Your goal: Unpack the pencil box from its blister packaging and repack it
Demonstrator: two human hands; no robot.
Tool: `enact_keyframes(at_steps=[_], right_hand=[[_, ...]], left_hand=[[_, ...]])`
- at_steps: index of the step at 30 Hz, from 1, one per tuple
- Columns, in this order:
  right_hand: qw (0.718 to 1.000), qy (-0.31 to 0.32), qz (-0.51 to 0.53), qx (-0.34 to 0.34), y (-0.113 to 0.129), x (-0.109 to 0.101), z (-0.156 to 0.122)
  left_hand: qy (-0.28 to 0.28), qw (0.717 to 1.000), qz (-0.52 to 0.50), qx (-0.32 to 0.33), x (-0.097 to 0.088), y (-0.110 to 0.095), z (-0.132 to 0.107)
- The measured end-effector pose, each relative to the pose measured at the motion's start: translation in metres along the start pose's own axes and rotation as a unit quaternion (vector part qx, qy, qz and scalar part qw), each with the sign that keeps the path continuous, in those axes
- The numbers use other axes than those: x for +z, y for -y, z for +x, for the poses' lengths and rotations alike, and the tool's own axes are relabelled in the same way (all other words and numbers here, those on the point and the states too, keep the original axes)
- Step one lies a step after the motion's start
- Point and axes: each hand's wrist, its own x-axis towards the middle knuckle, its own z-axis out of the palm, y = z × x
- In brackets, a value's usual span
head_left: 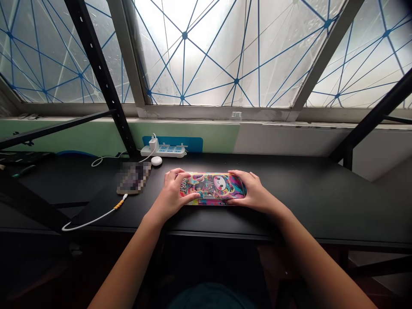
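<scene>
The left hand (172, 189) and right hand (254, 191) pinch opposite ends of a glossy, multicoloured rectangular box (210, 186), fingers (240, 173) along its far edge, thumbs (192, 197) near, probably to keep it level. It is on or just above a smooth black tabletop (315, 193); beyond stand a white plastic power strip (167, 151) and frosted, blue-lined windows (215, 64).
</scene>
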Motion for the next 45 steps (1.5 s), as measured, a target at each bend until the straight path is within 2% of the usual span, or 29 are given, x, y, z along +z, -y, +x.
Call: enact_keyframes(at_steps=[3,7,11,15,21,33,39,45], right_hand=[[0.998,-0.051,-0.027,-0.018,0.009,0.004,-0.006],[0.984,-0.125,-0.098,-0.085,0.023,0.008,-0.01],[0.972,-0.155,-0.131,-0.119,0.031,0.011,-0.007],[0.969,-0.164,-0.14,-0.122,0.028,0.013,-0.006],[0.969,-0.156,-0.147,-0.121,0.026,0.012,-0.007],[0.962,-0.16,-0.168,-0.147,0.018,0.009,0.002],[0.961,-0.166,-0.168,-0.146,0.014,0.008,0.003],[0.957,-0.172,-0.164,-0.164,0.018,0.004,0.001]], left_hand=[[-0.044,0.999,0.01,0.015,-0.001,-0.005,-0.007],[-0.105,0.993,0.048,0.021,0.002,-0.013,-0.01],[-0.132,0.985,0.113,-0.002,0.008,-0.022,-0.004],[-0.126,0.984,0.122,-0.012,0.011,-0.027,0.002],[-0.12,0.989,0.086,0.006,0.008,-0.018,0.0],[-0.083,0.987,0.135,0.014,0.002,-0.024,0.017],[-0.066,0.986,0.15,0.031,-0.001,-0.018,0.022],[-0.072,0.983,0.148,0.082,-0.006,-0.011,0.025]])
